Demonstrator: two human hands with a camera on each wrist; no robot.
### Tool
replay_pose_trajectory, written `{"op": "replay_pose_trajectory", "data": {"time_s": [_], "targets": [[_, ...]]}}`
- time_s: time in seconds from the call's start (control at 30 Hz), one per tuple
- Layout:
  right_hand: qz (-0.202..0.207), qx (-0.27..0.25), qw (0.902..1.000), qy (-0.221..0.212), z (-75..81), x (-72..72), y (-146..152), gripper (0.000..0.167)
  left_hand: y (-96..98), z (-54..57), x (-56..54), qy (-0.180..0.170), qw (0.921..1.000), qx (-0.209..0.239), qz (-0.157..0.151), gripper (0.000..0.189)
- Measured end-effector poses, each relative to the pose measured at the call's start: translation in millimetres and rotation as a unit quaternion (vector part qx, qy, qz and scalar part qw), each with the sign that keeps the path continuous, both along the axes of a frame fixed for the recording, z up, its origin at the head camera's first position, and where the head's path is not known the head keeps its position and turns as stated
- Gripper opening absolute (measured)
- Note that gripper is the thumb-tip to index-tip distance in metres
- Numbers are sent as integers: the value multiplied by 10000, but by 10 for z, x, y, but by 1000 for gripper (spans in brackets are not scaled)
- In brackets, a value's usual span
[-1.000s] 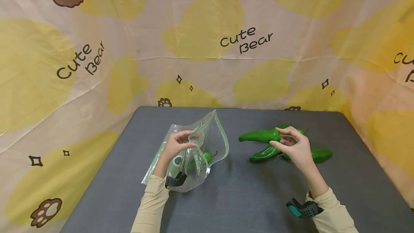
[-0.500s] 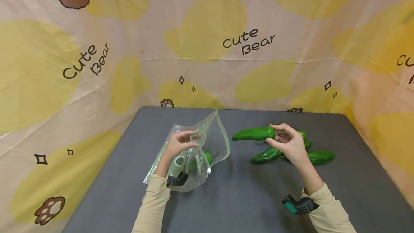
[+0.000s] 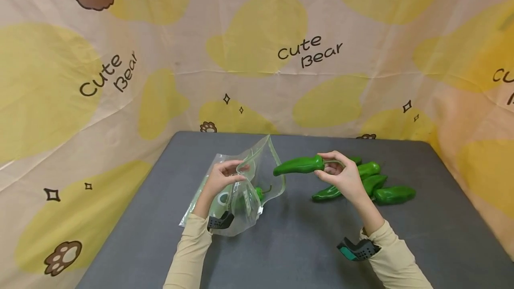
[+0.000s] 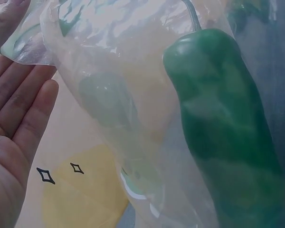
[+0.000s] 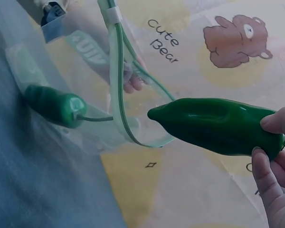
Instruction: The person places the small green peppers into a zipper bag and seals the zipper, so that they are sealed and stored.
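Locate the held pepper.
Head view, right of centre: the held pepper is in the right grip, its tip at the mouth of the clear bag.

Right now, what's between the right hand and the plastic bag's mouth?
The green pepper pinched by the right hand; the head and right wrist views show it, tip toward the mouth of the plastic bag.

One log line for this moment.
left hand: holds clear bag open | right hand: holds green pepper, tip at bag mouth | bagged pepper: stem toward mouth | loose peppers: on table
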State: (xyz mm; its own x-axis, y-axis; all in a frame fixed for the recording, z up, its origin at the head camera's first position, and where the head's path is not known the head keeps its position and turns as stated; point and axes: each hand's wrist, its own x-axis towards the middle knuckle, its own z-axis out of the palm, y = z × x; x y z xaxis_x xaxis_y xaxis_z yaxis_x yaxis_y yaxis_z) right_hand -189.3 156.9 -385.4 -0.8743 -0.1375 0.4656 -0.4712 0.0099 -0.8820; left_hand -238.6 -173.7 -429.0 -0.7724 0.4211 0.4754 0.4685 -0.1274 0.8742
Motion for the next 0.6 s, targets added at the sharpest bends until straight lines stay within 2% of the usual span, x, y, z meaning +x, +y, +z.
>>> {"op": "replay_pose_trajectory", "data": {"time_s": [0.37, 0.47, 0.6], "targets": [[-179, 289, 9992, -211, -18, -80, -141, 36, -3, 12, -17, 118, 9999, -67, -39, 39], [-179, 419, 9987, -222, 52, -49, -240, 35, -9, 30, -13, 78, 9999, -132, 4, 38], [-193, 412, 9988, -192, 126, 9, -359, 34, 0, 73, 22, -76, 9993, -291, 216, 38]]}}
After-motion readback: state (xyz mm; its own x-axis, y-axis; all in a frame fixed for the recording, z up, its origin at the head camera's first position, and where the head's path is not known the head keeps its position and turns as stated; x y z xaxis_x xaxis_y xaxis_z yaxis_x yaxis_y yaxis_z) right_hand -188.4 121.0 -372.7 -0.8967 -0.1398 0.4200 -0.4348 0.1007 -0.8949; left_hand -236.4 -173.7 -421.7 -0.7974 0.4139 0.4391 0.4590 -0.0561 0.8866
